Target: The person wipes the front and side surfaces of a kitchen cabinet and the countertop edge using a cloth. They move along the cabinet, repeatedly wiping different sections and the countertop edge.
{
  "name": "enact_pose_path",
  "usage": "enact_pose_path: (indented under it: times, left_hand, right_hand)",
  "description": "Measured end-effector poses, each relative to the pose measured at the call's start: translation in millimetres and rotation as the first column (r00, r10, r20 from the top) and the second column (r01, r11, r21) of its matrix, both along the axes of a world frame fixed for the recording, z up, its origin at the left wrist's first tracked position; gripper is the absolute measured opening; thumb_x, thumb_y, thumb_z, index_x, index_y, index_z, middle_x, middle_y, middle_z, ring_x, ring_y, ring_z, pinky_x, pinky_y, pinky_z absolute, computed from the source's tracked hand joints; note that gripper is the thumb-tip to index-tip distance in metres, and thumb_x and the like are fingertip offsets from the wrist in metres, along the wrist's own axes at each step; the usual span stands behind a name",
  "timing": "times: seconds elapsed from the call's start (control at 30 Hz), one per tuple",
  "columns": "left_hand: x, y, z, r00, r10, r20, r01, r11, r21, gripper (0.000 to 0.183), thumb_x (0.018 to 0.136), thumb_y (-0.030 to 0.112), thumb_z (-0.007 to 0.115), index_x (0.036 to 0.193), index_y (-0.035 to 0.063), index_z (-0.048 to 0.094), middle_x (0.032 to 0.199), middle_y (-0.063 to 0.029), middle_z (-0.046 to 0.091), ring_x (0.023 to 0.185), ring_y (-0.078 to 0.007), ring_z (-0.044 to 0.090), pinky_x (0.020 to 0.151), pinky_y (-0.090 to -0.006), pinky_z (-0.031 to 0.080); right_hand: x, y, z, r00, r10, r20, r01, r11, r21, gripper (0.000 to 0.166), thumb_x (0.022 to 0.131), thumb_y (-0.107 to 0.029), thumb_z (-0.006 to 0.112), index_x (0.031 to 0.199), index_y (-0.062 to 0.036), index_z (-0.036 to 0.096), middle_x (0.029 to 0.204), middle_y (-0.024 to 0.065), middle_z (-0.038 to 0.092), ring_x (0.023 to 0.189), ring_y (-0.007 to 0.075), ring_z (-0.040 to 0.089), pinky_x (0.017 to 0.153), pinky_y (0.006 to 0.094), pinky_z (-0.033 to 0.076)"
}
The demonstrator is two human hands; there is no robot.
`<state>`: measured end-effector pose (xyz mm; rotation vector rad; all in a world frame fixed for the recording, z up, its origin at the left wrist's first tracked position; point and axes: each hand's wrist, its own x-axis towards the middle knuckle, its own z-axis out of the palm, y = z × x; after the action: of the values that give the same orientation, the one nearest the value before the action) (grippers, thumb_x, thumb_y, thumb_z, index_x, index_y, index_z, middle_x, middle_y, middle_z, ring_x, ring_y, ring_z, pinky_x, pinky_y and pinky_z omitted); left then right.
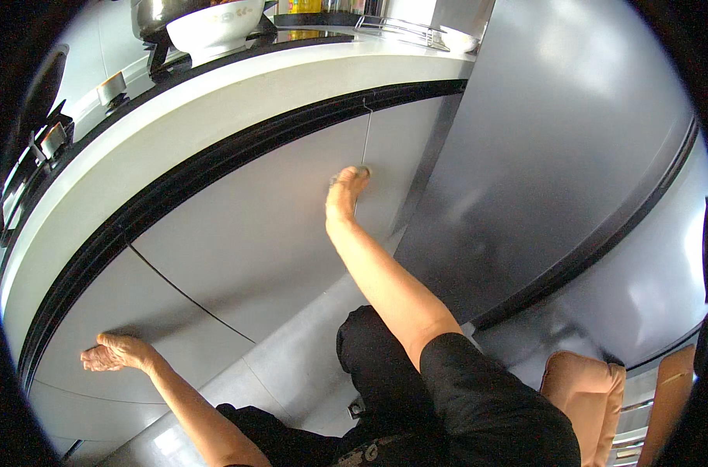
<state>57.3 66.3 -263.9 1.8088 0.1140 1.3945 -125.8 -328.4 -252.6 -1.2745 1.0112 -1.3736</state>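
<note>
My right hand (348,190) is at the grey cabinet front (254,227), over the seam between two doors. A small grey-green thing (363,171) shows at its fingertips; it is blurred, and most of it lies hidden under the fingers, so I cannot tell what it is. At the lower left, my left hand (117,353) holds nothing. Its thumb and fingers are spread beside the left cabinet door (91,315), and whether they touch the surface is unclear. A black recessed strip (225,169) runs along the tops of the doors.
Above the doors, a pale countertop (213,93) carries a white bowl (213,29), a dark pot (155,17), a hob with knobs (111,87) and a wire rack (400,32). A tall grey panel (535,146) stands at right, with an orange-brown chair (581,391) behind me.
</note>
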Motion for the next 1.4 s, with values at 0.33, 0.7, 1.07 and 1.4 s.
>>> enact_pose_path:
  times: [0.33,0.7,1.07,1.4]
  left_hand:
    - [7.3,9.4,-3.8,1.0,0.004,-0.029,-0.005,1.0,-0.015,0.073,0.087,0.052,0.023,0.132,-0.0044,0.014,0.133,-0.0229,0.019,0.125,-0.0345,0.017,0.102,-0.0469,0.012]
    - [36.0,43.0,-20.8,0.997,0.003,0.071,-0.002,1.0,-0.016,0.029,0.087,0.021,0.031,0.095,-0.0071,0.035,0.096,-0.0169,0.035,0.094,-0.026,0.035,0.09,-0.0423,0.028]
    - [72.7,17.3,-12.0,0.896,0.415,0.159,-0.443,0.852,0.279,0.044,0.089,0.022,0.026,0.119,-0.0077,0.035,0.125,-0.0223,0.036,0.112,-0.0278,0.04,0.087,-0.0369,0.037]
    - [80.1,-2.6,-8.8,0.932,0.328,0.157,-0.36,0.887,0.29,0.042,0.087,0.025,0.028,0.112,-0.0074,0.036,0.117,-0.022,0.037,0.106,-0.0286,0.04,0.085,-0.0386,0.036]
  right_hand:
    - [-15.8,-41.9,45.3,0.963,-0.228,-0.146,0.14,0.881,-0.452,0.068,0.09,-0.046,0.019,0.134,0.0046,0.009,0.14,0.0243,-0.001,0.13,0.0365,0.003,0.106,0.0432,0.004]
    - [-23.6,-118.3,-107.0,0.95,-0.3,0.09,0.31,0.943,-0.123,0.069,0.09,-0.048,0.02,0.134,0.0045,0.01,0.141,0.0201,0.008,0.132,0.0297,0.006,0.107,0.0368,0.007]
    - [0.7,-228.2,-323.2,0.877,-0.332,0.348,0.221,0.921,0.321,0.056,0.09,-0.037,0.023,0.13,0.003,0.023,0.137,0.0174,0.024,0.126,0.0288,0.022,0.104,0.0366,0.016]
    - [8.8,-142.7,-314.0,0.885,-0.288,0.366,-0.207,0.459,0.864,0.06,0.081,-0.057,0.021,0.12,-0.016,0.042,0.119,-0.004,0.045,0.106,0.0172,0.041,0.079,0.0341,0.036]
